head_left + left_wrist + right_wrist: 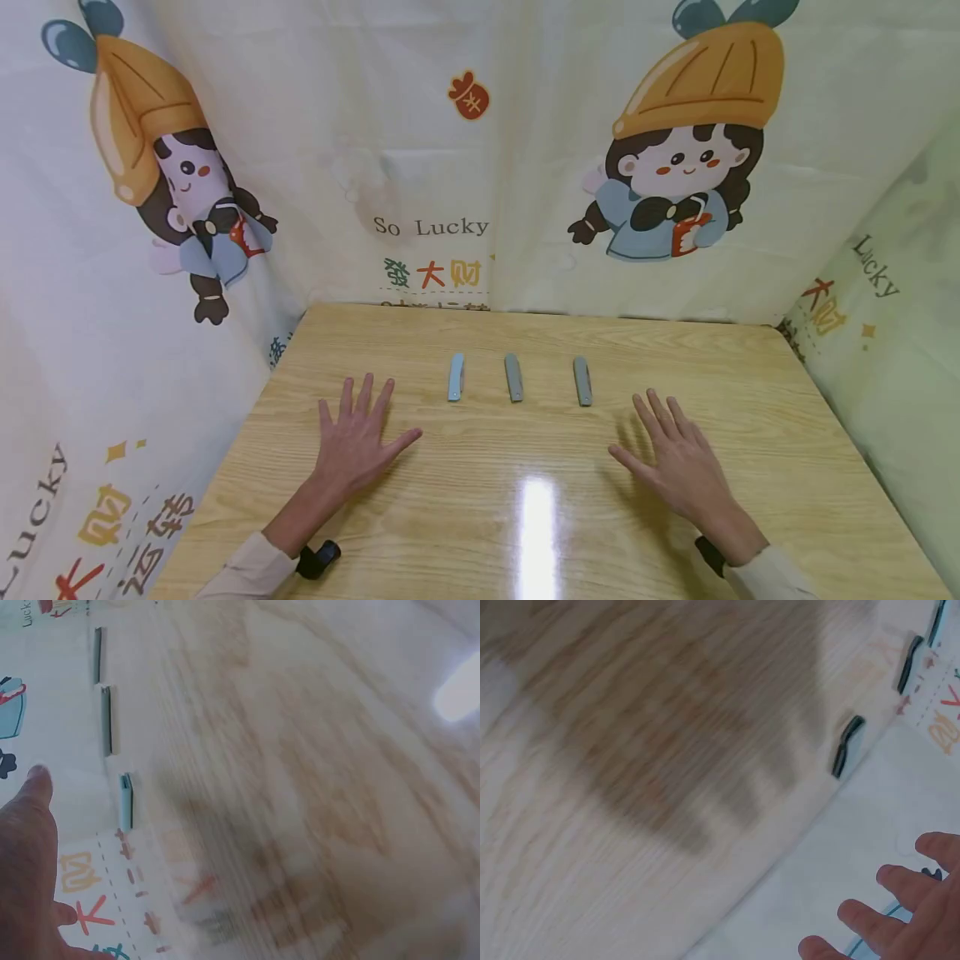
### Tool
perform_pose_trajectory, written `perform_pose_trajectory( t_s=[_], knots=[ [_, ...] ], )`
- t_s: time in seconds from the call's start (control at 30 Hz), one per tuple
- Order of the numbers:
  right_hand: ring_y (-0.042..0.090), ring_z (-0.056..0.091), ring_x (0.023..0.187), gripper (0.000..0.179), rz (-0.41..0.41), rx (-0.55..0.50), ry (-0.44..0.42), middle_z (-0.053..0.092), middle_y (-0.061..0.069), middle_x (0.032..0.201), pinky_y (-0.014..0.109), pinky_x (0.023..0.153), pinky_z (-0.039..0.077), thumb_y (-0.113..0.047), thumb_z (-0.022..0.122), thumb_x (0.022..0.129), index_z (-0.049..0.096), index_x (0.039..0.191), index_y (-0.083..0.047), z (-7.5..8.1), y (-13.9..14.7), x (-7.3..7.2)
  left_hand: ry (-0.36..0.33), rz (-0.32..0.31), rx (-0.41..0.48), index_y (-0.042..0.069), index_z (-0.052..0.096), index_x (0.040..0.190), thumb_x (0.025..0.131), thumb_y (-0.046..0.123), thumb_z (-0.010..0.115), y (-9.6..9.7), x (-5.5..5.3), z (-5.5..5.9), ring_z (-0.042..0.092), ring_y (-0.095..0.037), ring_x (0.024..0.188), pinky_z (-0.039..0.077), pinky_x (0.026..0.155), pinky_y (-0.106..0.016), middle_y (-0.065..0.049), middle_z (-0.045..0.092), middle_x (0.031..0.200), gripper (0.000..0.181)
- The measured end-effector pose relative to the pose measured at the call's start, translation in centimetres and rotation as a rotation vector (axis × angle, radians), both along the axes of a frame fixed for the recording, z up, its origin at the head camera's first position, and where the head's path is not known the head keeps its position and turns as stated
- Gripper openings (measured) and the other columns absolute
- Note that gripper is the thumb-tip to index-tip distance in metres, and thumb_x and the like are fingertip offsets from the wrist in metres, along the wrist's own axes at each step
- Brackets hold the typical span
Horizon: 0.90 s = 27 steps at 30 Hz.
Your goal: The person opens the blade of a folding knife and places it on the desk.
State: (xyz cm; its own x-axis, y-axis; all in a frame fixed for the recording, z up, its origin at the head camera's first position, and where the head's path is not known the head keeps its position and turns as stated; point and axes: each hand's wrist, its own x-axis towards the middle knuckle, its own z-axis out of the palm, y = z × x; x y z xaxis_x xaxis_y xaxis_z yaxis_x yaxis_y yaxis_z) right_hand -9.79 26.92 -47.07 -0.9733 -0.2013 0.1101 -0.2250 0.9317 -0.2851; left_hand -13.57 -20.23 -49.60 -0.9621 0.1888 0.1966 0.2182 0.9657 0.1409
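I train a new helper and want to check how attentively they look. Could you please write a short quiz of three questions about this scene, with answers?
1. In the head view, from left to right, what colours are the three slim items on the table?
2. True or false: the right hand holds nothing.
3. In the head view, which item is nearest to the left hand: a) left, b) middle, c) right?

Key:
1. Light blue, grey, grey.
2. True.
3. a.

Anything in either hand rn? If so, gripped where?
Nothing held. The left hand and right hand are both spread open, apart from the blue folded tool and two gray ones.
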Motion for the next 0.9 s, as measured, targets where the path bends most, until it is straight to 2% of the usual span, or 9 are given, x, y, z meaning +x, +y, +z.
perform_pose_trajectory(
  t_s=[0.1,0.2,0.37,0.5,0.7,0.9],
  knots=[
    [0.048,0.023,0.145,0.085,0.024,-0.034,0.029,0.029,0.023,0.161,0.068,0.108,0.025,-0.058,0.059,0.098,0.033,0.159,-0.004,0.3,-0.9,-0.3,0.016,-0.004,0.037,0.009,0.036,0.158,0.085,0.077,0.058,0.3,-0.2,0.0,0.021,-0.047,0.147,0.013,0.109,-0.075,-0.024,0.033,0.159,0.102],
    [0.048,0.038,0.137,0.074,0.039,-0.083,0.085,0.043,0.023,0.152,0.067,0.103,0.034,-0.051,0.061,0.1,0.044,0.152,-0.002,0.5,-1.8,-0.5,0.044,-0.02,0.101,0.007,0.04,0.155,0.083,0.076,0.063,0.9,-0.6,0.1,0.031,-0.044,0.143,0.02,0.11,-0.069,-0.022,0.042,0.153,0.102],
    [0.038,0.059,0.115,0.049,0.025,-0.226,0.148,0.062,0.017,0.128,0.059,0.087,0.049,-0.039,0.064,0.101,0.061,0.135,-0.004,0.7,-3.4,-0.4,0.099,-0.041,0.184,0.004,0.05,0.148,0.085,0.067,0.069,2.2,-1.4,0.4,0.047,-0.043,0.126,0.037,0.1,-0.063,-0.021,0.054,0.138,0.091],
    [0.029,0.062,0.107,0.042,0.021,-0.354,0.121,0.066,0.01,0.12,0.051,0.078,0.054,-0.037,0.061,0.103,0.064,0.13,-0.005,0.8,-4.6,-0.7,0.101,-0.033,0.243,0.003,0.054,0.145,0.089,0.058,0.072,2.8,-1.7,0.4,0.05,-0.042,0.122,0.042,0.095,-0.062,-0.022,0.056,0.134,0.081],
    [0.024,0.064,0.102,0.04,0.038,-0.49,0.06,0.068,0.005,0.115,0.049,0.084,0.054,-0.034,0.059,0.105,0.064,0.129,-0.002,0.0,-5.5,-1.4,0.049,-0.019,0.358,0.002,0.057,0.142,0.091,0.048,0.075,3.4,-1.9,0.2,0.054,-0.041,0.119,0.045,0.093,-0.059,-0.021,0.058,0.132,0.071],
    [0.021,0.064,0.1,0.039,0.041,-0.566,-0.004,0.069,0.003,0.113,0.039,0.081,0.056,-0.031,0.06,0.105,0.065,0.128,0.0,-0.7,-6.0,-1.6,0.03,-0.005,0.422,0.001,0.059,0.139,0.088,0.042,0.08,4.0,-2.1,0.0,0.057,-0.04,0.116,0.048,0.091,-0.057,-0.02,0.06,0.129,0.069]
  ],
)
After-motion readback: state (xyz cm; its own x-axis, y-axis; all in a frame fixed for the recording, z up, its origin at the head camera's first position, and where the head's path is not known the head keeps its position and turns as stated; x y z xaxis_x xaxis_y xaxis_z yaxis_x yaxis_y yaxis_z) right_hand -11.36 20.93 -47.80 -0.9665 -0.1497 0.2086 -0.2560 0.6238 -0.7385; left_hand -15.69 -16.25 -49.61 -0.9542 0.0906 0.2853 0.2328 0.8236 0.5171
